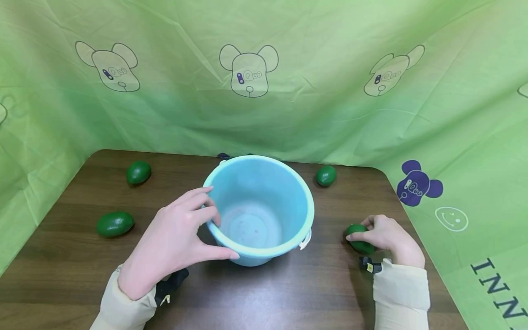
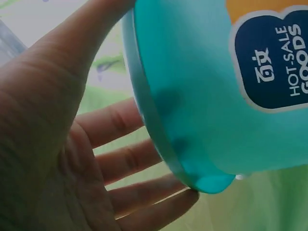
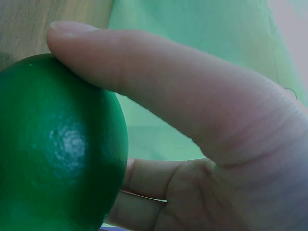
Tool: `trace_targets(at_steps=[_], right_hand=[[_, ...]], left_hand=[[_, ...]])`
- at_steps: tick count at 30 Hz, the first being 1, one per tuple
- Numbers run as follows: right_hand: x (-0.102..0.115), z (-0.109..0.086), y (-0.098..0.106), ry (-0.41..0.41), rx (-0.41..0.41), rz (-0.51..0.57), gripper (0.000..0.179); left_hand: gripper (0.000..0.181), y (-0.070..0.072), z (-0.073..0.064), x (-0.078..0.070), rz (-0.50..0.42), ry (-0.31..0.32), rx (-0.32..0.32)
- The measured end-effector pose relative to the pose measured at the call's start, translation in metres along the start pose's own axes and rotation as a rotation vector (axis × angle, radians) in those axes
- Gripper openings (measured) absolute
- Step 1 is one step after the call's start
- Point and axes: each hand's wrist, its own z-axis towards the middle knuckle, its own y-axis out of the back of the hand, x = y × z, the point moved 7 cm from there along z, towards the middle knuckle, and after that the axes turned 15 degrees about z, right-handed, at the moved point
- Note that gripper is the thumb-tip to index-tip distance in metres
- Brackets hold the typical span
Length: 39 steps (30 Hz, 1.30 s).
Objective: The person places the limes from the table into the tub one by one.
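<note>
"Left hand [image 1: 177, 233] grips a blue bucket [image 1: 264, 188] by its rim."

"And the right hand [image 1: 383, 236]?"

"It pinches a green fruit [image 1: 363, 248] right of the bucket; two fruits [image 1: 115, 224] lie left on the table [image 1: 284, 295], one fruit [image 1: 326, 176] back right."

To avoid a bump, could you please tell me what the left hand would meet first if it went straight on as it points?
Most likely the blue bucket: the left hand holds its rim, though exact depth is hard to judge.
</note>
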Motion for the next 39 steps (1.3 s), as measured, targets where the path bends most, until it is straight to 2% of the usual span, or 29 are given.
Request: trace_targets(at_steps=[4,8,11,16,22,26,30,39], right_hand=[[0.001,0.000,0.002,0.012,-0.011,-0.024,0.071],[0.002,0.000,0.002,0.030,-0.020,-0.054,0.068],[0.002,0.001,0.002,0.029,-0.018,-0.053,0.068],[0.003,0.001,0.003,0.029,-0.021,-0.052,0.064],[0.003,0.002,0.002,0.028,-0.020,-0.056,0.062],[0.004,0.002,0.003,0.034,-0.021,-0.061,0.062],[0.004,0.001,0.002,0.034,-0.018,-0.055,0.063],[0.001,0.000,0.002,0.034,-0.020,-0.051,0.067]], left_hand=[[0.059,-0.004,0.005,-0.017,-0.028,-0.108,-0.033],[0.063,-0.014,0.006,-0.031,-0.070,-0.192,-0.029],[0.063,-0.018,0.005,-0.035,-0.072,-0.202,-0.025],[0.059,-0.019,0.004,-0.034,-0.070,-0.179,-0.019],[0.056,-0.021,0.007,-0.020,-0.130,-0.114,0.020],[0.080,-0.025,0.010,-0.002,-0.157,-0.004,0.089],[0.105,-0.029,0.007,0.017,-0.142,0.124,0.179],[0.123,-0.032,0.002,0.041,-0.147,0.266,0.272]])
